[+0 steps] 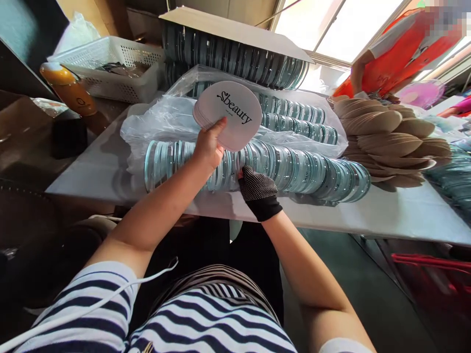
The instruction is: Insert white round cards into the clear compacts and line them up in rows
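Note:
My left hand (212,142) is closed round a stack of white rounded cards (239,110) with "beauty" printed in black on the front one, the thumb lying on its face. Below the stack, a long row of round, glass-like discs (294,166) stands on edge along the table's near side. My right hand (256,189), in a black dotted work glove with bare fingertips, reaches into the middle of this row. Its fingers are curled in at the discs, and whatever they pinch is hidden.
Behind the row, clear plastic sheeting (158,120) surrounds more disc rows. A carton flap (235,29) covers further discs. Brown oval pieces (390,137) are piled at right, near a person in orange (397,59). A white basket (110,68) and an orange bottle (68,88) stand at left.

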